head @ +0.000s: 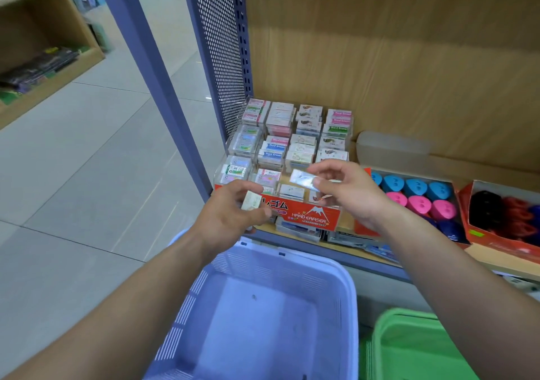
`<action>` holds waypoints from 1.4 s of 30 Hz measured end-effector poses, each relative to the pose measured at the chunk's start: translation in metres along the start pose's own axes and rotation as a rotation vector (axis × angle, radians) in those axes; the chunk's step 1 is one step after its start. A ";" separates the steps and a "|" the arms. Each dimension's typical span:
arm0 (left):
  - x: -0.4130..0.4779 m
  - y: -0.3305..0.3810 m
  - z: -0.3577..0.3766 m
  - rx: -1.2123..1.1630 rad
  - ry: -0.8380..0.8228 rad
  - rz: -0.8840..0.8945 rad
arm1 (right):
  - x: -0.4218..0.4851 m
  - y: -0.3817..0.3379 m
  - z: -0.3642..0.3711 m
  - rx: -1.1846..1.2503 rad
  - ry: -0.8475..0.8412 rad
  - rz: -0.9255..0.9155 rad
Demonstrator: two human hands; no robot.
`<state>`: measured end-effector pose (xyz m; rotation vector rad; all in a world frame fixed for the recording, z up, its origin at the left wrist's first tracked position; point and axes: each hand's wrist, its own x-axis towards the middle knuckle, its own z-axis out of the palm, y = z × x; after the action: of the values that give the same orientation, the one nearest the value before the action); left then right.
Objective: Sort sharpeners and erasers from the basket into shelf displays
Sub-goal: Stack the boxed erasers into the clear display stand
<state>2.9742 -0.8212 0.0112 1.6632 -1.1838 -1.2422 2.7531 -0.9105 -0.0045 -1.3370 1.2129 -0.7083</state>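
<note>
Hard to make out: print on most wrappers is blurred. The green basket (415,347) is cut off by the bottom edge and its contents are not seen. Packs lying under the display front are partly hidden.

Left hand (233,213) — fingers are curled round a small pale eraser (252,200), held just in front of the display's red label. Right hand (347,192) — a shiny wrapped eraser (302,180) is pinched between thumb and fingertips, above the front row of the eraser display (295,137).

Display: clear plastic, stepped tiers, four columns of compartments stacked with wrapped erasers, red "HARD ERASER" card on the front. Just beside it, rounded blue and pink sharpeners (415,186) are rowed in an open red carton (363,229). Dark and red ones are held in a second carton (465,210), cut off at the right edge.

The lavender plastic basket (352,297) is seen below both hands, with slatted walls and a smooth floor. Shelf back is wood-grain; the side panel (222,58) is perforated metal.
</note>
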 end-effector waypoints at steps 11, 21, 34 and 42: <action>0.003 -0.015 -0.012 -0.032 -0.010 -0.058 | 0.048 0.023 -0.007 -0.412 0.130 -0.098; 0.014 -0.024 -0.012 0.044 0.008 -0.085 | 0.078 0.042 0.017 -0.536 0.172 -0.142; 0.013 -0.029 -0.022 -0.156 0.128 -0.092 | 0.111 -0.007 0.047 -0.339 0.241 -0.298; 0.017 -0.025 -0.025 -0.216 0.186 -0.059 | 0.151 -0.002 0.059 -0.811 0.116 -0.211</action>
<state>3.0058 -0.8288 -0.0097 1.6222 -0.8624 -1.1780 2.8512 -1.0317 -0.0493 -2.1349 1.5464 -0.4440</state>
